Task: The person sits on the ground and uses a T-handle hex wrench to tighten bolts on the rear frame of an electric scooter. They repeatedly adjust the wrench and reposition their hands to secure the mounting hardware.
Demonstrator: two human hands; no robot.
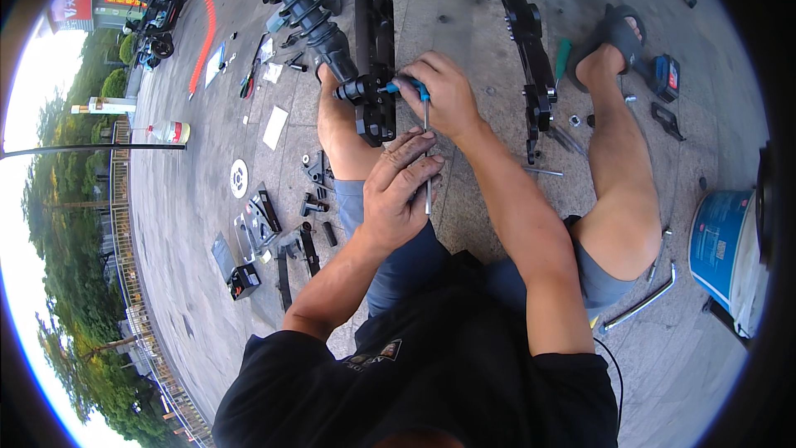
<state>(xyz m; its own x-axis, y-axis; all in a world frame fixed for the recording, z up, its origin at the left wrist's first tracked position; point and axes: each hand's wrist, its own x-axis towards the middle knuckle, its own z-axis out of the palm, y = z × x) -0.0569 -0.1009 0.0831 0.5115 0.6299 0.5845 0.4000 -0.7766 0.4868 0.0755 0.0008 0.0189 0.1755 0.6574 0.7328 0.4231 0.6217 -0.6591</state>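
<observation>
My right hand (pixel 444 95) grips the blue-handled wrench (pixel 425 129) mid-frame; left hand (pixel 398 191) clamps its shaft—I'd turn squarely, seated in the black bracket (pixel 377 108).

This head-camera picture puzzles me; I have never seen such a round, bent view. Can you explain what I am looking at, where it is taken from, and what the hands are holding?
The camera sits on a person's head and looks down, so you see their own arms coming up from the lower edge. Its wide lens bends straight lines near the rim. The person sits on paved ground outdoors, legs spread.

The right hand grips the blue-handled end of a long metal wrench, pressed against a black frame part below a coiled spring shock. The left hand is closed around the wrench's lower shaft.

On the ground to the left lie black brackets and small parts. To the right stands a blue bucket, with a bent metal tube nearby and a power drill beside the sandalled foot.
</observation>
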